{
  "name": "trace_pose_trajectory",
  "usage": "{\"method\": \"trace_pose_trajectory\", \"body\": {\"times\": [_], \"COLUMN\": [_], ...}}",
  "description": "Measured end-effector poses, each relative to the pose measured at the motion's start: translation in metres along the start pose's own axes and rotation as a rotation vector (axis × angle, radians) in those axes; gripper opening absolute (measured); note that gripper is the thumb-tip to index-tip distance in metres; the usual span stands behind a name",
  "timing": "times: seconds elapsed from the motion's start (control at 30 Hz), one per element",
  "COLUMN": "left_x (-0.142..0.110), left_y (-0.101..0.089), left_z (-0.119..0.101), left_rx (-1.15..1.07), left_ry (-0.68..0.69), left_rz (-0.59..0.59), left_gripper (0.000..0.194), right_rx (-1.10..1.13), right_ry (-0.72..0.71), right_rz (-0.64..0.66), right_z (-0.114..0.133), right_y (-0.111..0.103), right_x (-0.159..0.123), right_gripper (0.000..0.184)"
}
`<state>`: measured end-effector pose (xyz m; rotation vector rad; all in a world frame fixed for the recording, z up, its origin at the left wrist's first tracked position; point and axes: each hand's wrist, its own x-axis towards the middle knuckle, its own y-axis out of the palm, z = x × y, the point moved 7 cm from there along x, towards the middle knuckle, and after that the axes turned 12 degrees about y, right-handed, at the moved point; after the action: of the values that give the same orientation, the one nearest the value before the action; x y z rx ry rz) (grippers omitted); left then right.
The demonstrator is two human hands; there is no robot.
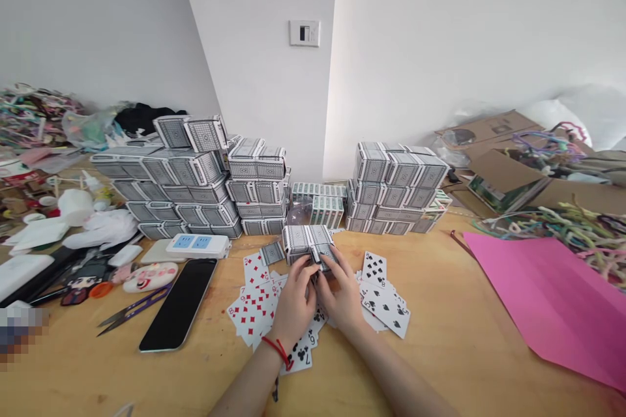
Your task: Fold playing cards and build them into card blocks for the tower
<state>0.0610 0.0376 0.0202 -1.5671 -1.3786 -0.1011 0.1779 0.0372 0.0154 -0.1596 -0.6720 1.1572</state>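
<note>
A box-like block of folded playing cards (299, 239), grey-patterned backs outward, sits in front of me on the table. My left hand (295, 303) grips its near left side, fingers bent over the near edge. My right hand (341, 290) closes on the near right side, its fingertips on the top close to the left ones. The near face is largely hidden by my fingers. Loose diamond cards (254, 306) are spread to the left, club cards (300, 355) lie under my left wrist, and spade cards (386, 306) fan out on the right. A small patterned card piece (272, 253) lies left of the block.
Stacks of similar card blocks stand behind on the left (190, 169), mid-left (257, 189) and right (394, 192). Green-edged card packs (325, 205) sit between. Left are a phone (178, 306), scissors (132, 313) and a power strip (198, 244); right, a pink sheet (542, 300).
</note>
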Motion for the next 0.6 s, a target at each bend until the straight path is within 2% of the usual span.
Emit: {"method": "trace_pose_trajectory", "body": {"times": [0.23,0.47,0.6], "left_x": [-0.0022,-0.0024,-0.0020], "left_y": [0.0033,0.0034,0.0031], "left_z": [0.0004,-0.0006,-0.0010], "left_rx": [0.016,0.016,0.030], "left_ry": [-0.007,-0.002,-0.005], "left_rz": [0.021,0.012,0.014], "left_gripper": [0.039,0.035,0.032], "right_rx": [0.022,-0.047,-0.070], "right_ry": [-0.035,-0.130,-0.133], "right_rz": [-0.008,0.017,0.000], "right_z": [0.0018,0.0090,0.0071], "right_y": [-0.0022,-0.0024,-0.0006], "right_x": [0.0011,-0.0009,-0.0015], "right_gripper": [0.024,0.025,0.022]}}
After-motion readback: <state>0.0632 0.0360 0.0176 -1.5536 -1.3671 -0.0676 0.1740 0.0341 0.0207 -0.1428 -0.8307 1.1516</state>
